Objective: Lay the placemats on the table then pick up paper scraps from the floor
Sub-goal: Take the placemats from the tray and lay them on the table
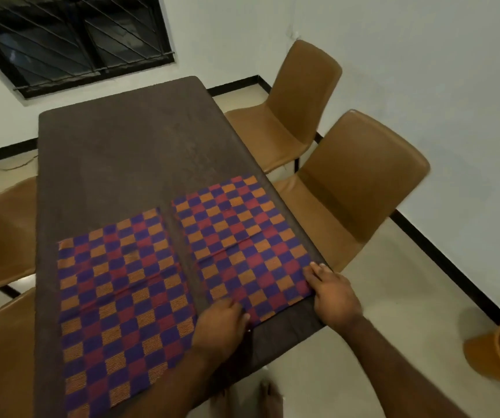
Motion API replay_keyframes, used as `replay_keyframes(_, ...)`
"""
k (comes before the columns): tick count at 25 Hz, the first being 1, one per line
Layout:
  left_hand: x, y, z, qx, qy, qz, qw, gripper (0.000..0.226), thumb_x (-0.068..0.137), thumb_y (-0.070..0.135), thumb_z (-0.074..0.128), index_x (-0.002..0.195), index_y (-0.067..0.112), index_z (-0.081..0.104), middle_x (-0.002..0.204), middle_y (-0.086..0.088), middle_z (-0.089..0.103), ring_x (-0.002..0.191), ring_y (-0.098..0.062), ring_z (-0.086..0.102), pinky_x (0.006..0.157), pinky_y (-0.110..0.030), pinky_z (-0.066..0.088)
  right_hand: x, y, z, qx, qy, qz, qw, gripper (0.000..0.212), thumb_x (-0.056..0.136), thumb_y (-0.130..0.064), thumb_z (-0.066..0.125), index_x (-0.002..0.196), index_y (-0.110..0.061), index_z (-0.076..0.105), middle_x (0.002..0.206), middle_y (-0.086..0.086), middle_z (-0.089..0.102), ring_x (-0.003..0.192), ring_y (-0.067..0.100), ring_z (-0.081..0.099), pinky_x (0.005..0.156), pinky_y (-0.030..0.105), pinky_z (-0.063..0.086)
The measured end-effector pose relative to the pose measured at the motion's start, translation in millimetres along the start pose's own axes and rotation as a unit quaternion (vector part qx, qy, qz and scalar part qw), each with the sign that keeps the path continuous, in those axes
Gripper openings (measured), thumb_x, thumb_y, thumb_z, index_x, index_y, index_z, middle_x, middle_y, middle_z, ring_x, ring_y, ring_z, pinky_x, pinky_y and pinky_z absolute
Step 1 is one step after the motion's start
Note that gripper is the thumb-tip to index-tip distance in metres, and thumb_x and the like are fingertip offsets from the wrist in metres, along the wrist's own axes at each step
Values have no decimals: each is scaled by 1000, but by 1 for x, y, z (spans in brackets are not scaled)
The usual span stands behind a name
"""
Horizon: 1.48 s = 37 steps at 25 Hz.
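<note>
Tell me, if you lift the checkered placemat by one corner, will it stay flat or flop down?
Probably flop. The right placemat looks like woven cloth and shows fold creases across it, so it likely bends easily. It lies thin and flat on the table, so it is probably light. The left hand and right hand press on its near edge, perhaps because it slides when pushed.

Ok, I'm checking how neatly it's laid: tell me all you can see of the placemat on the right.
The right placemat is a woven-looking cloth checked in purple, red and orange, lying flat on the dark table with fold creases across it. It sits beside the left placemat, a strip of table between them, close along the table's right edge. The left hand and right hand press its near corners.
</note>
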State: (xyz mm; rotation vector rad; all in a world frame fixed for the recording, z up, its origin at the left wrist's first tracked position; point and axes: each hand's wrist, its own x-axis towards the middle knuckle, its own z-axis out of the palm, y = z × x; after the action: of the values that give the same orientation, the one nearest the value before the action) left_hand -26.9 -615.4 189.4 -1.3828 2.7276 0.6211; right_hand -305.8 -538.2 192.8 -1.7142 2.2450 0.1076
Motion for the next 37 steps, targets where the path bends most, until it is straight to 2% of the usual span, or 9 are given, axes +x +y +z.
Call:
replay_keyframes(3,43,1,-20,14,24,24,999,44,100,49,42,135,25,53,134,-1,56,113,-23,60,93,-42,52,-8,-14,-12,14,43,51,998,59,91,-20,50,148,-24,40,159,9,33,145,30,32,115,50,32)
replay_keyframes(7,81,44,-44,57,20,72,996,65,101,50,48,157,24,31,162,-13,34,139,-33,44,107,-52,42,-44,-11,-20,31,115,151,981,61,98,-28,51,154,-22,28,164,8,19,150,28,20,118,49,28)
replay_keyframes(10,85,103,-47,60,41,147,986,70,98,49,54,158,22,29,162,-14,32,142,-34,41,106,-54,39,-90,13,-14,25,141,231,962,68,96,-32,54,155,-22,22,165,9,13,152,28,15,119,50,26)
replay_keyframes(15,50,218,6,72,-7,289,954,79,97,56,52,162,27,18,167,-11,26,150,-31,31,114,-54,34,-208,62,27,45,167,356,918,74,95,-36,54,157,-19,16,166,10,10,151,30,15,118,53,26)
replay_keyframes(21,-83,345,110,101,-109,447,882,81,101,59,42,164,24,7,170,-7,16,155,-28,20,122,-53,22,-386,87,118,78,145,497,852,76,96,-41,52,157,-17,13,167,9,8,152,30,14,118,52,23)
replay_keyframes(25,-210,405,205,134,-195,567,789,79,102,58,42,164,22,8,171,-5,14,156,-27,18,124,-50,19,-514,72,206,123,137,605,775,74,97,-36,51,158,-14,13,166,10,9,152,29,14,119,51,21)
replay_keyframes(29,-310,422,299,174,-255,680,665,74,103,51,46,163,21,16,170,-6,18,155,-27,21,123,-46,20,-600,31,300,184,130,688,690,76,96,-40,54,157,-10,19,164,13,17,150,31,23,117,53,29)
replay_keyframes(33,-366,405,376,219,-282,755,551,70,102,43,52,162,20,23,169,-7,23,153,-29,25,122,-46,22,-637,-21,375,250,104,738,618,76,99,-48,44,157,-12,13,165,11,13,151,31,19,120,48,22)
replay_keyframes(37,-391,373,439,233,-338,808,423,56,103,30,48,156,13,40,163,-16,35,148,-38,34,120,-48,27,-637,-73,420,305,97,772,549,70,100,-44,44,156,-10,19,161,13,26,145,33,30,117,50,30)
